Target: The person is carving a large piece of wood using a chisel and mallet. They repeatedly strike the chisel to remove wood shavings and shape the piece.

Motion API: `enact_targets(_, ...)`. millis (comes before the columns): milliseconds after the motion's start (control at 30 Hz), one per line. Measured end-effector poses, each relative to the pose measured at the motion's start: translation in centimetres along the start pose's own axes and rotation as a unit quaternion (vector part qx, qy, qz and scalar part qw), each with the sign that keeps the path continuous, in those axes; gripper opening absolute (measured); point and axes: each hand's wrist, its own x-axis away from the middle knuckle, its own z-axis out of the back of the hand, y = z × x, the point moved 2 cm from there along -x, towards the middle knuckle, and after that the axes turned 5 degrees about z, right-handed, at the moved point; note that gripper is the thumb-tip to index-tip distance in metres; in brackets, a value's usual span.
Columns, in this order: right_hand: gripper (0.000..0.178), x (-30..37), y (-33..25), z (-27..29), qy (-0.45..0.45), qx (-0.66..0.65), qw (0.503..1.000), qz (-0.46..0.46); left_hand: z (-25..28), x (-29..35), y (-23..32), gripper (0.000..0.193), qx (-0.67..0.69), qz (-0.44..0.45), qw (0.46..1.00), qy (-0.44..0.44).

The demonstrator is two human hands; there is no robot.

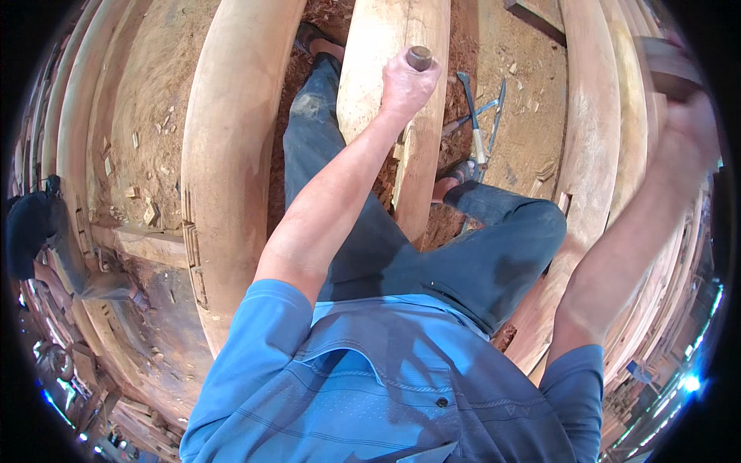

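My left hand (409, 86) is closed in a fist around an upright tool, by its look a chisel; only the round butt of its handle (419, 58) shows, and its blade is hidden below the fist. Under that fist runs a pale, rounded timber (376, 73) between my legs, with a notch cut along its side. Off to the far right, my right hand (689, 127) is raised and smeared by motion. It grips a mallet with a dark, blocky head (670, 69), held well apart from the chisel.
Long rounded timbers (235, 116) lie on both sides of me. Beyond my left knee-side timber, a person (35, 231) is at the far left. Several tools, one with a pale handle (479, 145), rest on the chip-strewn ground near my right foot (461, 171).
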Motion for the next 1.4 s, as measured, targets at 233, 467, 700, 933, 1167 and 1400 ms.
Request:
enact_targets(233,0.047,11.3,10.2,-5.0,-0.401,0.362,0.812,-0.221,-1.3,-0.2,-1.0,0.019,0.033,0.01,0.997,-0.062)
enact_targets(467,0.04,11.0,7.6,0.5,-0.201,0.224,0.933,-0.195,-1.4,-0.5,1.1,0.018,-0.021,0.043,0.995,-0.089)
enact_targets(700,0.02,-1.9,6.9,3.4,0.026,-0.029,0.999,-0.01,-2.6,-0.8,0.5,0.019,-0.024,0.053,0.994,-0.096)
enact_targets(933,0.041,9.0,13.3,-5.1,-0.408,0.407,0.78,-0.242,-2.6,-0.9,0.1,0.024,-0.092,0.059,0.989,-0.099)
enact_targets(1167,0.049,10.6,11.6,-0.4,-0.237,0.177,0.927,-0.232,-2.6,-0.2,0.5,0.021,-0.069,0.047,0.99,-0.115)
enact_targets(1400,0.017,-2.1,8.5,3.0,0.014,-0.138,0.982,-0.127,-2.7,-0.3,0.4,0.02,-0.071,0.058,0.988,-0.124)
